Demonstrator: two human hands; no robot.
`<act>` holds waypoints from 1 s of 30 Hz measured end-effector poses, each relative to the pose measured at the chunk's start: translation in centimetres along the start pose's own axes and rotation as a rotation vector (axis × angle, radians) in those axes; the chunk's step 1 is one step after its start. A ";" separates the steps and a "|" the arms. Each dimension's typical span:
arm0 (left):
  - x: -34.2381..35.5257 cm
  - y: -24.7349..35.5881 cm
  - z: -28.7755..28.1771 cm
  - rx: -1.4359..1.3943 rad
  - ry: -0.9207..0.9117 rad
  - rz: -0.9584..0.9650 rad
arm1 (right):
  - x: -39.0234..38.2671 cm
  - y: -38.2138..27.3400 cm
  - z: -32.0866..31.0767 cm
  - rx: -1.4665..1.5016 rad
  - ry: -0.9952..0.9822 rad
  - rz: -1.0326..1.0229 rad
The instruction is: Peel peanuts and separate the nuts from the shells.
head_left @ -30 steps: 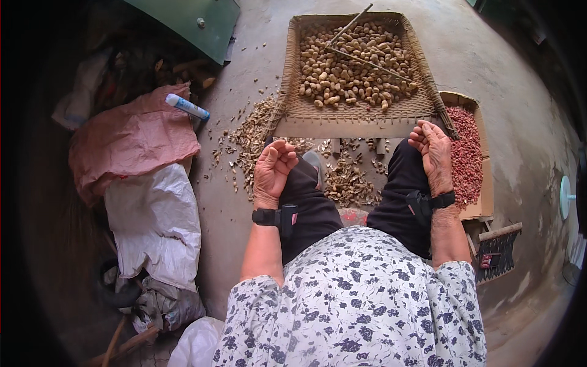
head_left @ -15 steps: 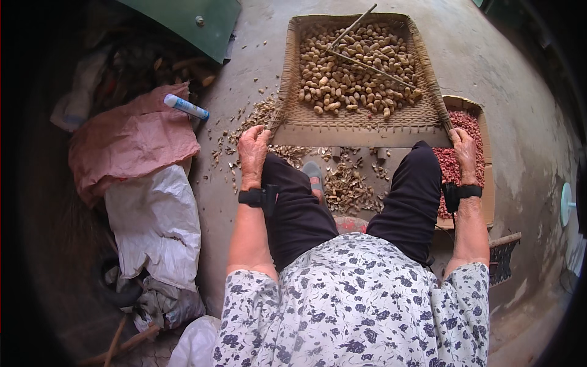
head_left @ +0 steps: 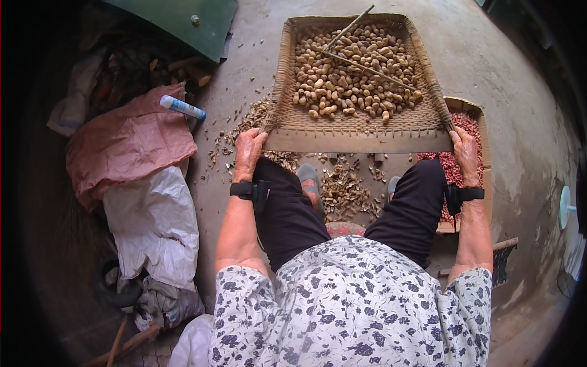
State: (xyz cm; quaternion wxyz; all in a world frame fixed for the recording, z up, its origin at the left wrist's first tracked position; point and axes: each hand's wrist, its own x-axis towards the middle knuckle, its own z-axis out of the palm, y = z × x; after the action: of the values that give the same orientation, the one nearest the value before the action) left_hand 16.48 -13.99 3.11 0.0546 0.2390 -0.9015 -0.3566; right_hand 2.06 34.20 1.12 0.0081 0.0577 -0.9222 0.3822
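Observation:
A woven winnowing basket spans the space in front of my knees, its flat wooden lip toward me. My left hand is closed round its near left corner, and my right hand grips the near right corner. Unshelled peanuts are heaped over its middle and far part. A thin bent stick lies across the heap, one end reaching past the far rim. Both thumbs rest on the rim; the fingers underneath are partly hidden.
A cardboard box of red shelled peanuts stands beside my right knee. Empty shells litter the floor between my feet and to the left. Pink and white sacks, with a blue-white can on top, lie at left.
My knees have spread apart, and more of both feet shows beneath the basket. Both hands keep their hold, and the basket's near edge sits slightly closer to me.

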 end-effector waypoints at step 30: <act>-1.2 4.6 -1.5 -0.122 0.105 -0.162 | 5.0 -3.5 -4.4 -0.198 -0.277 -0.003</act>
State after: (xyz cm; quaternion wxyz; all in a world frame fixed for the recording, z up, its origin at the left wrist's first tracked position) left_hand 16.13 -11.40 7.42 0.0873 0.3256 -0.8518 -0.4009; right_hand -2.61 34.36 7.05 -0.1127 0.1102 -0.9475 0.2781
